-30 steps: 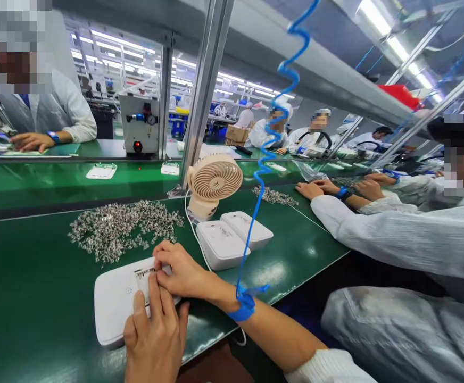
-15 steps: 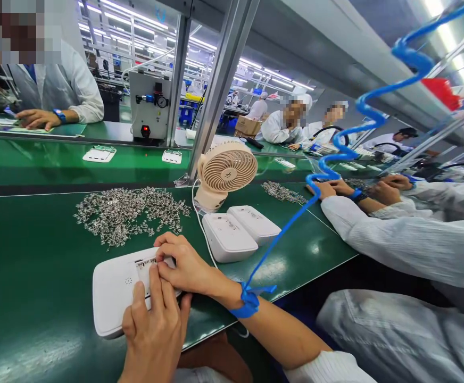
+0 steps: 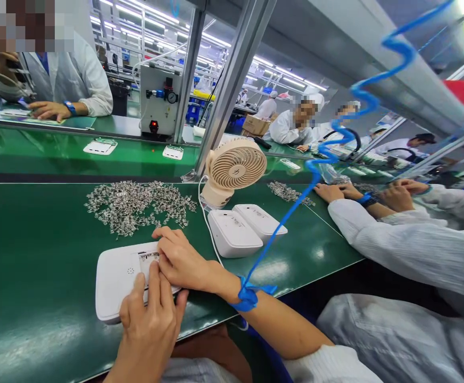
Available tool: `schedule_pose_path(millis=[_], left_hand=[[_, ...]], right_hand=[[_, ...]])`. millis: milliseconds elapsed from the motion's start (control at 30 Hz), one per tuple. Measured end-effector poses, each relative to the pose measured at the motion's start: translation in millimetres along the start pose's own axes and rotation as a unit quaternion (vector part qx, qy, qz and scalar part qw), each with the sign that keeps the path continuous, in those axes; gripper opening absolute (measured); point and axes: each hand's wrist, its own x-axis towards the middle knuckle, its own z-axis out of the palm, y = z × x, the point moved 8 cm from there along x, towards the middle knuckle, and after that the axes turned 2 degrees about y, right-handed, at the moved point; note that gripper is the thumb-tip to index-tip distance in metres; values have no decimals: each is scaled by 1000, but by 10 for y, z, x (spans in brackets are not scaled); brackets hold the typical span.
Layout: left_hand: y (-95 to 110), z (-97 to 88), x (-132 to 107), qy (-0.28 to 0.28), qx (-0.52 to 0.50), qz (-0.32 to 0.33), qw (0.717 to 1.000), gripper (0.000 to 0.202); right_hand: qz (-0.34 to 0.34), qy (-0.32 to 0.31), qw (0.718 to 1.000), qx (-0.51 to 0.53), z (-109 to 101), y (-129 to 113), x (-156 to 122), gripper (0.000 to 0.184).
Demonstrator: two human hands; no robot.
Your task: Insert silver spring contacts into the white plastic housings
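Observation:
A white plastic device housing [image 3: 114, 282] lies on the green bench, with a speaker-hole pattern and an open recess [image 3: 149, 257] showing small metal parts. My left hand [image 3: 150, 314] rests over its near side, fingertips at the recess and thumb by the near edge, holding the housing. From the right, my right hand [image 3: 180, 260] reaches onto the recess with fingers bent and closed; whatever they pinch is hidden. A blue wrist strap [image 3: 247, 295] with a coiled cord circles my right wrist. Beyond the housing lies a heap of small shiny metal pieces [image 3: 136, 205].
A beige fan [image 3: 238, 165] stands behind two white housings [image 3: 235, 231] [image 3: 261, 219]. The blue coiled cord [image 3: 283, 218] crosses in front of them. A co-worker's sleeve [image 3: 395, 239] and hands are at right. White parts [image 3: 100, 146] lie on the green strip behind; another person sits across.
The whole view has shifted slightly, so the bench items appear a little further right. My right fingers have drawn closer together over the recess; my left hand stays on the housing.

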Motion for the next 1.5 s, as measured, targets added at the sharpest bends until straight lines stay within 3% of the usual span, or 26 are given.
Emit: schedule_pose_path(millis=[167,300,467,767,1000,1100,1233,1500], left_hand=[[-36,-103,-1,10,17,26,999,42],[-60,-276,112,19,23,-37,999,38],[-73,-322,189,-27,-24,-119,992,30],[-78,-331,176,-26,-38,-126,991,26],[-62,-320,209,-51,-29,-126,990,25],[-54,-307,218,-63,-12,-129,990,28],[-29,-287,225,-68,-1,-126,990,29],[-1,-275,225,-59,15,-133,989,24]], right_hand=[[-20,-55,993,-99,48,-99,30,21],[-39,-96,985,-141,66,-151,10,22],[-60,-91,988,-113,36,-143,-20,20],[-90,-73,990,-79,-41,-111,-61,17],[-79,0,996,-35,-78,-78,-128,17],[-30,85,994,56,-166,17,-215,14],[37,175,970,164,-236,148,-406,11],[-6,165,981,106,-199,37,-515,23]])
